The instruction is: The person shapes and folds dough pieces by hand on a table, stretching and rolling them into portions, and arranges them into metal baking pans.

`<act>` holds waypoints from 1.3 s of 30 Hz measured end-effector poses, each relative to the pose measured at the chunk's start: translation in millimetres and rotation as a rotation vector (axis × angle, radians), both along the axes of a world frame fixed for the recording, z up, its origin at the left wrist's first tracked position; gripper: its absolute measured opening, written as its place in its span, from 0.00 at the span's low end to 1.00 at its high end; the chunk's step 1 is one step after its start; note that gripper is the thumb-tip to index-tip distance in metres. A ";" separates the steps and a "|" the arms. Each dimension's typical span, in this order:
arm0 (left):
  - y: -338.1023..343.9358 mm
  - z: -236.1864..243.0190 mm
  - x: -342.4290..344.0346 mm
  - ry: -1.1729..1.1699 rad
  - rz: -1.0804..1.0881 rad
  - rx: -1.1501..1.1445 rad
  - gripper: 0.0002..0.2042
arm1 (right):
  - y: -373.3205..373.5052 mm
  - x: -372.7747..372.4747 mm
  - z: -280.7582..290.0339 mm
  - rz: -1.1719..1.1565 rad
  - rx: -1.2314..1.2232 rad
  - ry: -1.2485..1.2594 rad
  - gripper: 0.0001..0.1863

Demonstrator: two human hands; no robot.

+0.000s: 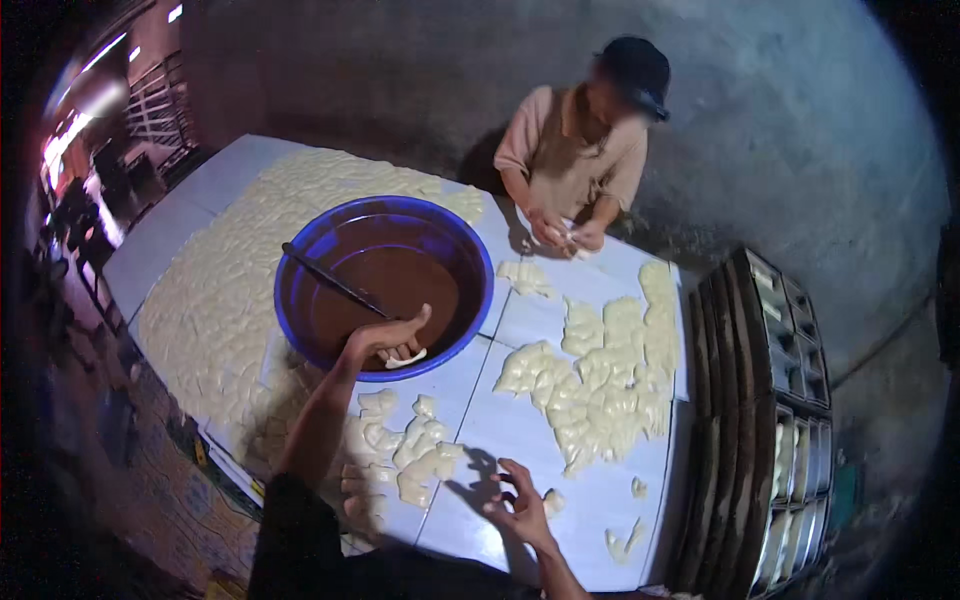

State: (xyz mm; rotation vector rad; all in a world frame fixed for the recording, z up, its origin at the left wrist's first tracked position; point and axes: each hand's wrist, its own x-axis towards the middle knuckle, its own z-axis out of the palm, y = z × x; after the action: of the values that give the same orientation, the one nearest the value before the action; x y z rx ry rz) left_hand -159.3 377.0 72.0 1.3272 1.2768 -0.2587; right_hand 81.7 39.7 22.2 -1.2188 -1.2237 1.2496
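Over the near rim of a blue plastic basin (484,290), my left hand (392,332) is closed on a pale dough piece (406,359), its thumb stretched out. Brown liquid (400,280) fills the basin's bottom, and a dark stick (330,276) leans from the rim into it. My right hand (522,508) is held above the white table with bent fingers apart and nothing seen between them. Beside it lies a small dough lump (553,502). Between my arms, several cut dough pieces (420,438) sit in a loose group on the table.
A wide layer of dough pieces (220,300) covers the table's left side; another patch (600,390) lies to the right. Across the white tabletop (520,420), a co-worker (575,150) handles a bit of dough. Stacked metal moulds (760,430) stand along the right edge.
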 end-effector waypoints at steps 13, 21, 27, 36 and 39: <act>-247.5 1.9 102.0 -0.863 0.775 -0.111 0.21 | 11.4 -0.9 -11.6 -0.363 -0.255 0.699 0.13; -309.0 -29.7 119.8 -0.834 0.338 0.413 0.23 | -32.9 7.1 19.4 -0.334 0.362 -0.703 0.15; -328.7 -11.5 128.9 -0.778 0.255 0.431 0.09 | -55.0 18.1 14.5 -0.585 0.279 -0.242 0.05; -353.7 -43.5 127.1 -0.756 0.319 0.164 0.07 | -104.3 12.0 38.3 -0.403 -0.025 -0.295 0.07; -357.4 -57.3 126.2 -0.800 0.051 0.369 0.09 | -116.1 11.6 21.9 -0.524 -0.033 -0.285 0.17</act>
State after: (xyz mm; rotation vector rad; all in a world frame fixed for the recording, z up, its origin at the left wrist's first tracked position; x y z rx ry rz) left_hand -33.1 19.6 14.7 1.4824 0.6807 0.5297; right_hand 93.3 -76.4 44.1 -1.6520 -0.9855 0.7286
